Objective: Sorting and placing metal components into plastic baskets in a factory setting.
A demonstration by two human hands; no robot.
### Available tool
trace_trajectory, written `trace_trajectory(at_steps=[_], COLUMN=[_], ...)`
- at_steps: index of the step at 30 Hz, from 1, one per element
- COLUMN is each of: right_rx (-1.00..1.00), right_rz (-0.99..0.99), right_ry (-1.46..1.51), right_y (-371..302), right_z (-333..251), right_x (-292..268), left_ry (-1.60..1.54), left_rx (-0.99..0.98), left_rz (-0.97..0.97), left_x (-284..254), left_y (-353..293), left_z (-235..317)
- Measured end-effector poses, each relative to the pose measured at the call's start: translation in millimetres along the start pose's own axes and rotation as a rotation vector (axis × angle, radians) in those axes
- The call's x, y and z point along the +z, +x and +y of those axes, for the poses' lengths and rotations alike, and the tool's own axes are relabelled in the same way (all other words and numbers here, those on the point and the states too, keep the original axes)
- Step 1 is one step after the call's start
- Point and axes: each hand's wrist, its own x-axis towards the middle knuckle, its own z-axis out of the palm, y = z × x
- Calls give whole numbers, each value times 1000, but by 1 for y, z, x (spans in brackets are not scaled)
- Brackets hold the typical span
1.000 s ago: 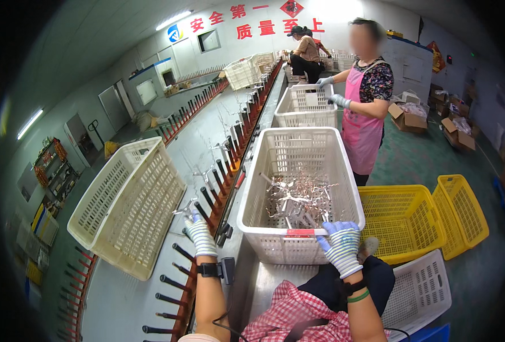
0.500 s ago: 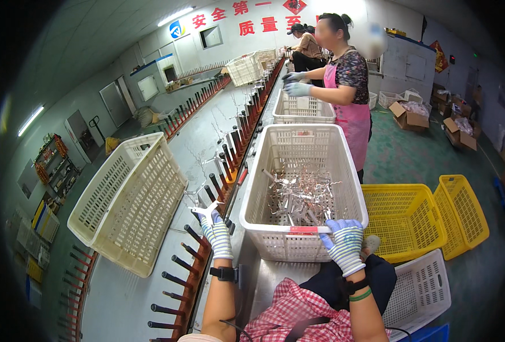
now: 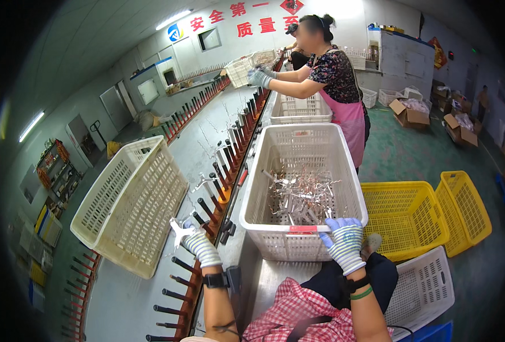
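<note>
At the person's twelve o'clock, a white crate [image 3: 278, 246] is holding metal pieces [image 3: 303, 196]. At its five o'clock, the right hand [image 3: 346, 246] is clamping its fingers over the rim; at eight, the left hand [image 3: 203, 248] is pinching a branched silvery piece [image 3: 179, 231] between its fingers.

The pieces [image 3: 303, 198] look like shiny metal, the crate [image 3: 281, 246] matt plastic, the gloves [image 3: 346, 246] knitted cloth, the worktop [image 3: 124, 302] smooth metal.

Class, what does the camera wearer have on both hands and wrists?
The left hand and right hand wear pale striped knit gloves; the right's fingers look bluish-violet. Black straps circle both wrists, the left with a dark boxy device. A green band circles the right.
</note>
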Motion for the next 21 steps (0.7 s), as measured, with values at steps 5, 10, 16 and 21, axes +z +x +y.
trace_trajectory(at_steps=[5,10,16,21], right_rx=[-22,-39,-22,-20], right_rz=[0,32,22,49], right_ry=[27,37,0,4], right_y=[1,3,5,-1], right_z=[-5,-9,-15,-7], right_x=[-1,1,0,4], left_ry=[-100,909,-177,325], left_rx=[-19,147,137,140], left_rz=[59,-62,-113,-317], left_x=[-40,-66,-56,-47], left_y=[-23,-15,-38,-48], left_z=[27,38,43,42])
